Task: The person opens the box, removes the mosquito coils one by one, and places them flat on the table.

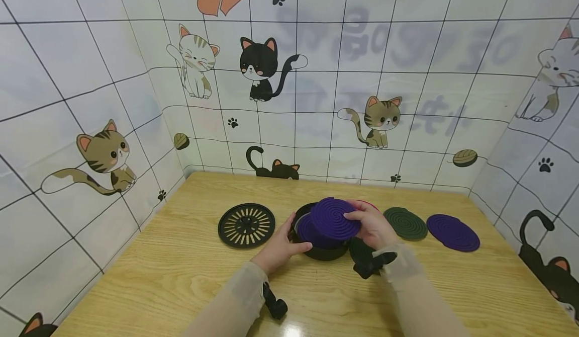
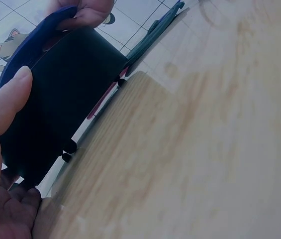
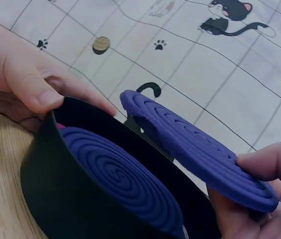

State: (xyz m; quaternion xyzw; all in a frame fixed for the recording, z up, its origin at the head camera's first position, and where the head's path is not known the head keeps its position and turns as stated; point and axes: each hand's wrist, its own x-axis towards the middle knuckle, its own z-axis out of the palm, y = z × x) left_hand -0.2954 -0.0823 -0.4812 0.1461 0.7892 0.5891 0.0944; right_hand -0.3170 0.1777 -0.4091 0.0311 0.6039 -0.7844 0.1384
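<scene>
A round black mosquito coil holder (image 1: 324,254) stands on the table on small feet. My left hand (image 1: 279,250) grips its left side, thumb and fingers around the wall in the left wrist view. Inside it lies a purple mosquito coil (image 3: 118,172), with a bit of pink at its edge. My right hand (image 1: 374,227) pinches another purple mosquito coil (image 3: 195,144) between thumb and fingers. That coil is tilted over the holder's opening and covers part of it in the head view.
A black slotted lid (image 1: 246,225) lies left of the holder. To the right are a green coil (image 1: 404,223) and a purple pair of coils (image 1: 453,233). A dark green coil (image 1: 359,252) and a pink one (image 1: 368,204) are partly hidden by my right hand. A cat-patterned wall covering (image 1: 316,125) surrounds the table.
</scene>
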